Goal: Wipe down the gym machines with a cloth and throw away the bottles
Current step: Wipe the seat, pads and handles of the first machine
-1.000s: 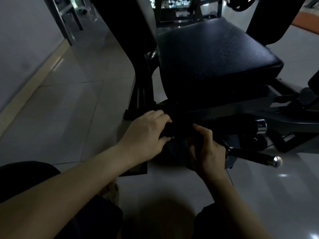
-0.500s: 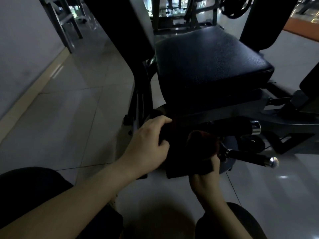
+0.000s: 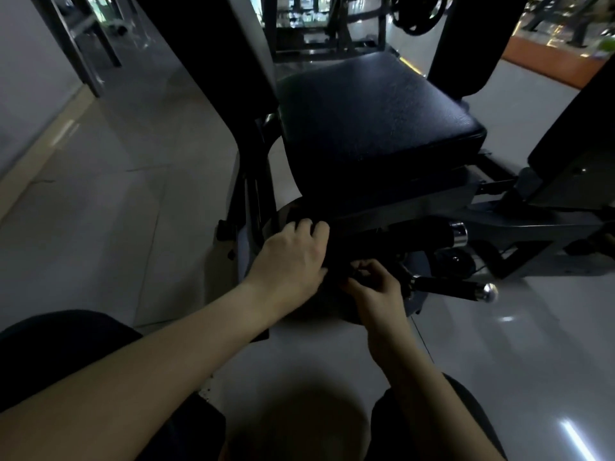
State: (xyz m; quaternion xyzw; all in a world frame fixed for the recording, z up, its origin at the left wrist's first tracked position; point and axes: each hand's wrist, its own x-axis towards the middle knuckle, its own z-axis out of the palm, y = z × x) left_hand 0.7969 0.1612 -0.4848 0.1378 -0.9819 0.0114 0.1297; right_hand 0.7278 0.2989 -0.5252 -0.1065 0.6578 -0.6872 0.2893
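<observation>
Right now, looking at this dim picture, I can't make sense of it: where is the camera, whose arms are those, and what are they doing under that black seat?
There is no robot here. The camera sits on a person's head and looks forward and down, so the two bare arms are that person's own. In front stands a gym machine with a black padded seat on a pale tiled floor. Both hands work just below the seat's front edge. The left hand curls its fingers over a dark cloth, and the right hand pinches the same cloth from below. The cloth is hard to make out in the gloom. To the right, a black lever with a shiny knob sticks out, untouched.
</observation>
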